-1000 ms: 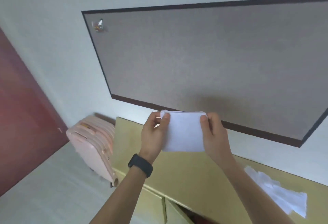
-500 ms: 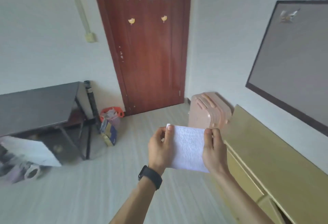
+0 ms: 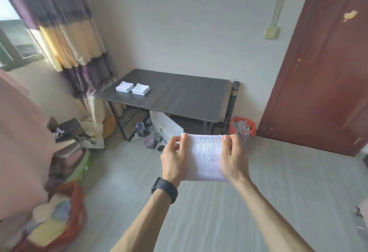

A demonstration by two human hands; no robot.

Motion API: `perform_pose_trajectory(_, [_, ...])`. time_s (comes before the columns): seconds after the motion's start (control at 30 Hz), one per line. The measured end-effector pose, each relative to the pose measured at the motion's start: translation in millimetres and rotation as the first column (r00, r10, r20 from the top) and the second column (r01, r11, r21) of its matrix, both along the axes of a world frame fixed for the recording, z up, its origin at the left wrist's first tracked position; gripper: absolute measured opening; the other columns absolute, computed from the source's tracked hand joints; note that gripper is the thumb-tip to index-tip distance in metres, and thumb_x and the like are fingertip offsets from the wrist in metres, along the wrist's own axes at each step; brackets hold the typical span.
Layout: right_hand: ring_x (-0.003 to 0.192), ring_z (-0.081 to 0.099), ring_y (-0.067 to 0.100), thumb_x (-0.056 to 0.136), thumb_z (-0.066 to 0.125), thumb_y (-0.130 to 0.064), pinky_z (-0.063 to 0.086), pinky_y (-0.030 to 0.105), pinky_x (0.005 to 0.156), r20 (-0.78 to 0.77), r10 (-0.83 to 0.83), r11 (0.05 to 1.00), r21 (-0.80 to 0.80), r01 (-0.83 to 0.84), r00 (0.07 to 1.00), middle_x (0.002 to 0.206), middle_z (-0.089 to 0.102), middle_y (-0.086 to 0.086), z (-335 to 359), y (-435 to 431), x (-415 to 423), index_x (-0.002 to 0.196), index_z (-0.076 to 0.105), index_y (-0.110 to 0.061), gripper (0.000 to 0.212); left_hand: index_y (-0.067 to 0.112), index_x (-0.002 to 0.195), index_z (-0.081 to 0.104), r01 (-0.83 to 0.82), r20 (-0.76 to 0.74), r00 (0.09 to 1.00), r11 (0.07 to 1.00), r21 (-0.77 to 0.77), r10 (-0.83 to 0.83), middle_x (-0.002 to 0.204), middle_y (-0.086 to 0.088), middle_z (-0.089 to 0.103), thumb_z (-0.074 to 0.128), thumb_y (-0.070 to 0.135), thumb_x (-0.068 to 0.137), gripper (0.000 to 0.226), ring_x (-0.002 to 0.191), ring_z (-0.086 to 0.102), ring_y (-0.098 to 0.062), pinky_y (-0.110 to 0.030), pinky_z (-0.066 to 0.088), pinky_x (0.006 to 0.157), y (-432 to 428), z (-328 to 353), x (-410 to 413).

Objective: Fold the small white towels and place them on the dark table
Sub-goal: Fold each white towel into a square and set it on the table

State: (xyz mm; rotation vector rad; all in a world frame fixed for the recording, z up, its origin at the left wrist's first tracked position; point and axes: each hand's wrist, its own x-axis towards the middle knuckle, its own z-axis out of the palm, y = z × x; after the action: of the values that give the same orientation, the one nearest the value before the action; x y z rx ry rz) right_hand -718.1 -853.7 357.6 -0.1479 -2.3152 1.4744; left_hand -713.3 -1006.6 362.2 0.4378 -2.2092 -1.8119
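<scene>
A small folded white towel (image 3: 206, 157) hangs upright in front of me, over the floor. My left hand (image 3: 174, 161), with a black band on its wrist, pinches the towel's left edge. My right hand (image 3: 234, 158) pinches its right edge. Ahead stands the dark table (image 3: 189, 96) against the far wall. Two stacks of folded white towels lie side by side near its left end, the left stack (image 3: 124, 86) and the right stack (image 3: 140, 89).
Bags, a white box (image 3: 166, 127) and shoes crowd the floor under and left of the table. An orange bin (image 3: 242, 127) stands by the red-brown door (image 3: 326, 72). A striped curtain (image 3: 65, 32) hangs at the left. A red bag of cloths (image 3: 53, 225) sits near left.
My view has swung left, from the pinboard and yellow cabinet past the door to the dark table. Both hands keep the same hold on the folded towel.
</scene>
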Motion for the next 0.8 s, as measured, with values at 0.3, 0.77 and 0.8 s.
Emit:
perform_pose_trajectory(0.3, [0.067,0.053,0.014,0.104,0.039,-0.032,0.033,0.034,0.057,0.041,0.242,0.970,-0.007,-0.242,0.969,0.064,0.057,0.004,-29,-170,-190,0.083,0.043,-0.012,0.029,0.031,0.080,0.065,-0.241,0.046,0.970,0.970,0.013,0.241,0.065,0.009,0.062,0.057,0.049,0.093,0.023,0.055,0.054,0.005,-0.007,0.038,0.051,-160,-15,-156])
perform_pose_trajectory(0.77, [0.062,0.054,0.009,0.102,0.045,-0.037,0.041,0.028,0.056,0.115,0.482,0.876,-0.080,-0.476,0.868,0.064,0.058,-0.011,-55,-400,-471,0.088,0.048,-0.025,0.018,0.028,0.079,0.064,-0.447,0.167,0.879,0.894,-0.041,0.447,0.066,0.013,0.062,0.054,0.055,0.092,0.032,0.060,0.054,-0.005,-0.024,0.044,0.059,-386,-44,-408])
perform_pose_trajectory(0.8, [0.068,0.056,0.009,0.102,0.045,-0.036,0.043,0.029,0.059,0.122,0.474,0.880,-0.082,-0.467,0.872,0.070,0.061,-0.010,-60,-419,-488,0.089,0.048,-0.025,0.017,0.028,0.079,0.065,-0.441,0.172,0.880,0.896,-0.043,0.442,0.063,0.014,0.061,0.054,0.055,0.091,0.032,0.058,0.053,-0.002,-0.024,0.043,0.059,-404,-49,-426])
